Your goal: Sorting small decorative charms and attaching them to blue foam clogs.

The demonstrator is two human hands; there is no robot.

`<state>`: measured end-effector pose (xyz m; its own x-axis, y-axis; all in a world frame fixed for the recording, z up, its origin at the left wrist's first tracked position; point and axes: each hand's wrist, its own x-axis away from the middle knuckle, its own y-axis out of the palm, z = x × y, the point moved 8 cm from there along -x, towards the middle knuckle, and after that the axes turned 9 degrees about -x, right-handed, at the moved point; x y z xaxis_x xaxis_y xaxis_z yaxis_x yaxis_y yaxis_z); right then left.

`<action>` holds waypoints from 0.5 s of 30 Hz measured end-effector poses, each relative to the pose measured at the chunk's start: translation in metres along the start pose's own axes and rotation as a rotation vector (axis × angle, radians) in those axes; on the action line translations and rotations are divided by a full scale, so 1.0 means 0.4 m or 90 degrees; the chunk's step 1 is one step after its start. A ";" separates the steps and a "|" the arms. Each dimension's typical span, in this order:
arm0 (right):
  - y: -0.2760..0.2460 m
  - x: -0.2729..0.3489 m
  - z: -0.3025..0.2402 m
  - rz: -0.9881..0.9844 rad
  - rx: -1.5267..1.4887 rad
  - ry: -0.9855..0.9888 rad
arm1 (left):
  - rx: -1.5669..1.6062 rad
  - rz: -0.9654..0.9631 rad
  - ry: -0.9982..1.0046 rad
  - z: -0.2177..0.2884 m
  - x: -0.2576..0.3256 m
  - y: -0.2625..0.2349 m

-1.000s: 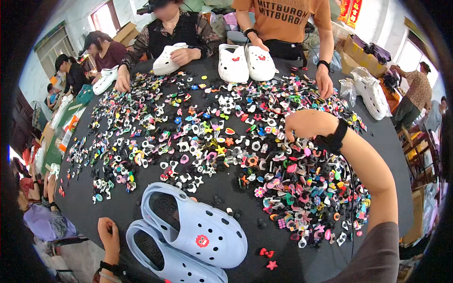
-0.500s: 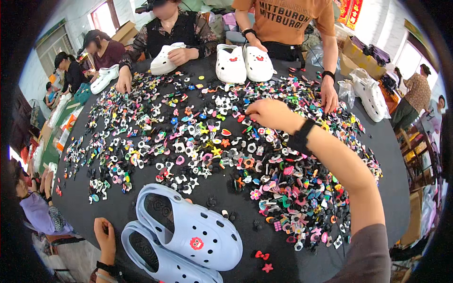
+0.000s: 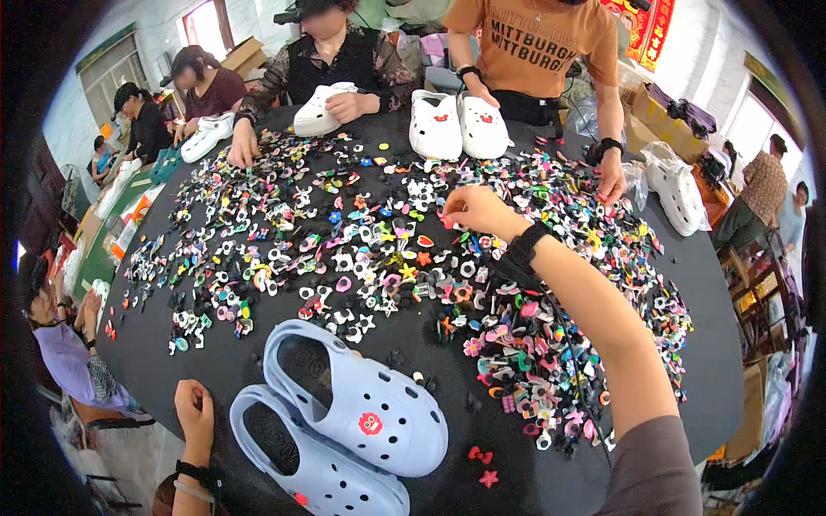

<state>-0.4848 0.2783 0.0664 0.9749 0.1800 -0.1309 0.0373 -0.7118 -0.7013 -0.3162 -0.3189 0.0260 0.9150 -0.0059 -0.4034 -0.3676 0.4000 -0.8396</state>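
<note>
A pair of light-blue clogs (image 3: 391, 443) lies side by side near the front edge. Each carries a red shoe charm, a round shaggy one (image 3: 371, 424) on the right clog. My left hand (image 3: 194, 411) rests loosely curled beside their heels, with nothing visible in it. My right hand (image 3: 483, 211) reaches over the wide heap of mixed shoe charms (image 3: 551, 361), thumb and fingers pinched. Something reddish shows at its fingertips, too small to make out. A red bow charm (image 3: 480, 454) and a red star charm (image 3: 489, 479) lie right of the clogs.
Across the black table (image 3: 705, 361), one person holds a white clog (image 3: 320, 109); another touches a pair of white clogs (image 3: 437, 129) and reaches into the charms. A bagged white clog (image 3: 675, 193) lies at the right. More people work at the left, one with a white clog (image 3: 206, 136).
My right hand has shifted only slightly within the charms, still pinched. The view has tilted a little, so the clogs and table sit slightly differently. My left hand stays curled beside the clogs.
</note>
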 end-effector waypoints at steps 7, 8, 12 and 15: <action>0.010 0.191 -0.193 -0.050 -0.672 0.133 | -0.010 0.049 0.023 -0.019 0.015 -0.009; 0.007 0.233 -0.229 -0.055 -0.755 0.132 | -0.008 0.047 0.020 -0.017 0.011 -0.007; 0.017 0.368 -0.322 -0.070 -0.907 0.141 | 0.016 0.056 0.040 -0.012 0.004 -0.007; 0.029 0.441 -0.354 -0.071 -0.999 0.103 | 0.000 0.069 0.039 -0.005 0.001 -0.017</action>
<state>-0.2815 0.2055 0.1345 0.9600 0.2795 0.0152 0.1880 -0.6840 0.7048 -0.3138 -0.3235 0.0307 0.8580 -0.0191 -0.5134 -0.4638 0.4008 -0.7901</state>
